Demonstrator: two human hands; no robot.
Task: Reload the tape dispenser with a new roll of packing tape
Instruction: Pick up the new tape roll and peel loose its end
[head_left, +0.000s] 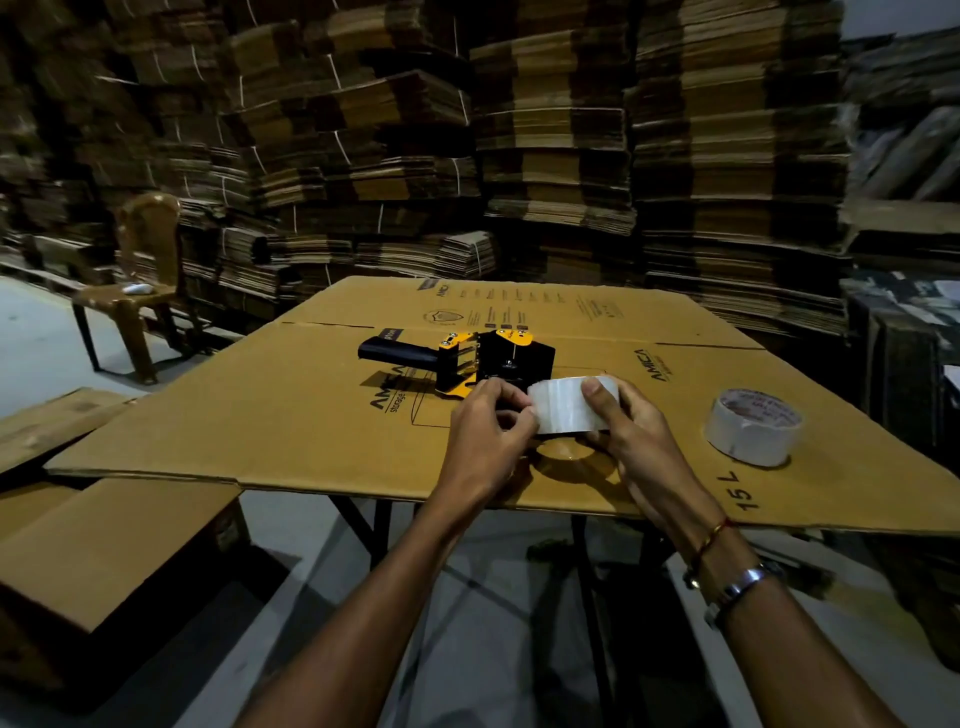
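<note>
Both hands over near worktop (311, 415) edge, gripping roll (569, 410): right hand (631, 441) wrapped round it, thumb on top; left hand (485, 441) pinching at roll's left edge, probably picking for the tape end. Second roll (753, 426) flat on worktop, well right of hands. Dispenser (467, 361) just beyond hands, on its side, no roll seen loaded. Early stage: mounting and threading still to do.

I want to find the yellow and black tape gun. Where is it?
The tape dispenser lies on the cardboard sheet mid-view, just beyond the left hand and the held tape roll.
</note>
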